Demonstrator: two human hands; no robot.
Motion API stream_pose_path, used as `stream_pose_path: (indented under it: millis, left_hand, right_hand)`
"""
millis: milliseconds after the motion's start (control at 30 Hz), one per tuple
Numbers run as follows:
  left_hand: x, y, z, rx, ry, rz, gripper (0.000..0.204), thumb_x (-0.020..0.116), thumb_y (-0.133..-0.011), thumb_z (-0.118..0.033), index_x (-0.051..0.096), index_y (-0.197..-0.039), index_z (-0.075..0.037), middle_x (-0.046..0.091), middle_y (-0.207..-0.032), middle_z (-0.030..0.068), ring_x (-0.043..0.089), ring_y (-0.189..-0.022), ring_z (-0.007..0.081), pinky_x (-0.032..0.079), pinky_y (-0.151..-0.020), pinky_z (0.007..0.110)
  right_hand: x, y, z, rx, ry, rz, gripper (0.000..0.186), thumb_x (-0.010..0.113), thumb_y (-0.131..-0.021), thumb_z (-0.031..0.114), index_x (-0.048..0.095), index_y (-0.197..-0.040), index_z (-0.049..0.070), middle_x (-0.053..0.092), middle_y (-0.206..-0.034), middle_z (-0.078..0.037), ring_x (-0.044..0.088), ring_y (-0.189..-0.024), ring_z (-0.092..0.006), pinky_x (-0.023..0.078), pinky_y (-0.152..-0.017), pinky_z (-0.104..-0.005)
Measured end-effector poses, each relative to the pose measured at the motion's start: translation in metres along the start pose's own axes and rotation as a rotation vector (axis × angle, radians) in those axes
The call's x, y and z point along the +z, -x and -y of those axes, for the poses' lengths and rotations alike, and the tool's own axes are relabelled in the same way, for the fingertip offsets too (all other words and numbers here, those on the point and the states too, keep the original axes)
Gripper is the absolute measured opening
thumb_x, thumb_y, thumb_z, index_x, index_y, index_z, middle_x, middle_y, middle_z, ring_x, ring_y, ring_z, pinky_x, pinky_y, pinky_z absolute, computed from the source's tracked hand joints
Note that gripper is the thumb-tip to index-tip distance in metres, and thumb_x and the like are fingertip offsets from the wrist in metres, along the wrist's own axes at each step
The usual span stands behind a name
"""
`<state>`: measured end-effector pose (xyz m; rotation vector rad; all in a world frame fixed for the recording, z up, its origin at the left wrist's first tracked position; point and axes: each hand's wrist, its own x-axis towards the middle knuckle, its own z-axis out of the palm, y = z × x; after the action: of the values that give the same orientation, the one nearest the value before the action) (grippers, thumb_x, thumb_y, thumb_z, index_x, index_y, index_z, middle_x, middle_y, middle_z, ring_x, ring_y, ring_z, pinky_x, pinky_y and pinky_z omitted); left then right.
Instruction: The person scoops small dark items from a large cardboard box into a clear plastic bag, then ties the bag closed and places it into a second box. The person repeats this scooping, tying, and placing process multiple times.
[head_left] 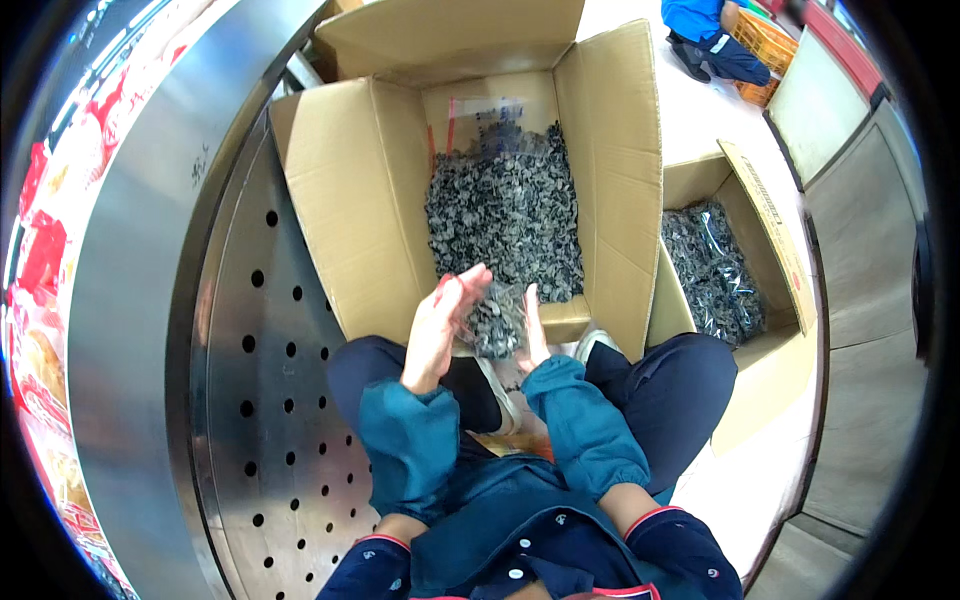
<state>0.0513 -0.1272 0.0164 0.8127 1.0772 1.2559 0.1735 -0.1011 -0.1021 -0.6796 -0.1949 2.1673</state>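
Between my two palms, a small clear plastic bag of dried black fungus (pixel 495 325) is held upright over the near edge of a big cardboard box (pixel 345 190). My left hand (pixel 437 325) presses against the bag's left side, its fingers straight and slanting up over the top. On the other side, my right hand (pixel 533 330) bears on the bag with its fingers pointing up. Loose dark dried pieces (pixel 505 215) fill the box just beyond my hands. A clear plastic liner (pixel 490 130) with printing stands up against the box's far wall.
A second open carton (pixel 780 245) at the right holds more dark pieces under shiny plastic. A perforated metal panel (pixel 270 400) runs along the left, below packaged goods. Far right, another person (pixel 715 40) crouches by orange crates (pixel 765 45). My bent knees flank the big box's near side.
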Motion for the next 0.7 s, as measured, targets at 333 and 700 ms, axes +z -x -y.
stream_pose_path:
  millis: [333,700]
  left_hand:
    - [-0.017,-0.052,0.085,0.038,0.15,-0.408,0.064,0.035,-0.09,-0.053,0.049,-0.119,0.003,0.05,-0.123,0.0174,0.044,-0.118,0.022,0.029,-0.102,0.037]
    - [-0.03,-0.042,0.221,-0.243,0.895,-0.27,0.041,0.04,-0.093,-0.038,0.052,-0.115,-0.006,0.058,-0.112,0.0075,0.057,-0.097,0.0203,0.049,-0.083,0.034]
  right_hand:
    - [-0.02,-0.012,0.024,0.083,-0.045,0.029,0.073,0.036,-0.08,0.069,0.056,-0.107,0.004,0.061,-0.102,-0.013,0.06,-0.089,-0.0264,0.049,-0.085,-0.0388]
    - [-0.031,-0.047,0.037,-0.815,1.547,-0.444,0.034,0.057,-0.085,0.027,0.055,-0.104,-0.001,0.054,-0.098,-0.02,0.054,-0.089,-0.0338,0.043,-0.082,-0.0398]
